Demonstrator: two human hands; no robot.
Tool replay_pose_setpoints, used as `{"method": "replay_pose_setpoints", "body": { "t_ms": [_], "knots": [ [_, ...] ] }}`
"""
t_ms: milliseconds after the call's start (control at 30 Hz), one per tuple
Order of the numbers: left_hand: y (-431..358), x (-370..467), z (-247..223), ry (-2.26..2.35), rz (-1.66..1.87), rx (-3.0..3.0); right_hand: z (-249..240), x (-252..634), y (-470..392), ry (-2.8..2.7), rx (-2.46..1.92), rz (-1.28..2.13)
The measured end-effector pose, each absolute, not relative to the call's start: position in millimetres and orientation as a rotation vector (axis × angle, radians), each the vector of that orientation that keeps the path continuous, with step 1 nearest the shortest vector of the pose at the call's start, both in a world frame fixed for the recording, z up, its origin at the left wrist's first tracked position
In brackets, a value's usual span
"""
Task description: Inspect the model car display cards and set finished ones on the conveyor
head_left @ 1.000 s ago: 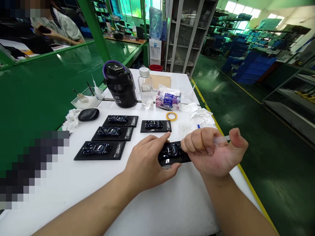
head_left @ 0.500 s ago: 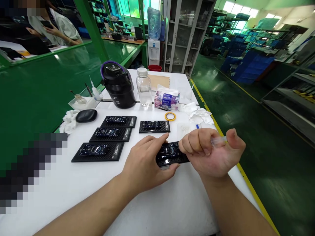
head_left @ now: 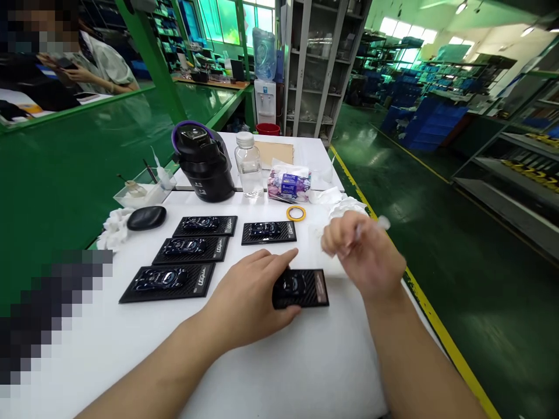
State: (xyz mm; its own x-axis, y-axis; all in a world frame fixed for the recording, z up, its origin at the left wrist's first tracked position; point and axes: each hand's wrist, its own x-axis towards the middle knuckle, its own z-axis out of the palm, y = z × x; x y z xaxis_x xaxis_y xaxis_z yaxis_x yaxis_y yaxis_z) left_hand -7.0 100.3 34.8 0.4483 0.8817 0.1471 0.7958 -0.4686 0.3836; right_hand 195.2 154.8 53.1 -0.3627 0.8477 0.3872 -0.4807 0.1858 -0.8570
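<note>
White surface [head_left: 305, 372]; on it, one black car plaque [head_left: 311, 280] pinched in the grip of the left hand [head_left: 247, 291].
Toward the far end, black jug [head_left: 205, 169] with purple trim; right of that, clear bottle [head_left: 249, 174], then patterned tissue pack [head_left: 289, 185]. At the near middle, left thumb along the plaque's near edge and fingers across its far edge, covering its left part; right end uncovered. Farther right, raised above the surface, right hand [head_left: 367, 256], blurred, fingers curled closed. To the left, three more plaques [head_left: 166, 282] in a slanting row, each with dark glossy car and white lettering; beyond the left fingers, a fourth plaque [head_left: 268, 231]. Near that, orange tape ring [head_left: 289, 213]. Smallest, in the right grip: pale piece [head_left: 384, 222], only partly visible.
</note>
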Motion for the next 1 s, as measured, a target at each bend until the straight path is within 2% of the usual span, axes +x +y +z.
{"method": "replay_pose_setpoints", "body": {
  "t_ms": [133,300,467,567,667,733,867,1000],
  "knots": [
    [100.5,-16.7,43.6,1.188,0.289,2.502,43.9,205.7,184.7,-1.014,-0.74,1.16],
    [91.8,-10.7,41.6,1.172,0.174,2.523,11.0,198.5,208.7,-1.171,-0.966,1.016],
    [100.8,-29.6,42.8,1.236,0.371,2.408,-2.2,188.6,208.9,-1.405,-1.181,0.874],
    [115.0,-51.0,41.1,1.439,0.566,2.359,6.4,188.7,197.5,-1.335,-1.219,0.641],
    [123.5,-68.3,37.0,1.56,0.528,2.362,23.4,190.8,175.6,-1.237,-1.079,0.368],
    [124.8,-75.5,34.5,1.582,0.435,2.389,36.5,190.4,156.2,-1.353,-0.948,0.415],
    [124.6,-79.8,31.4,1.596,0.332,2.45,53.5,181.4,117.7,-2.2,-1.049,0.887],
    [127.0,-77.8,29.6,1.591,0.283,2.42,50.0,168.5,95.9,-2.683,-1.372,0.872]
  ]
}}
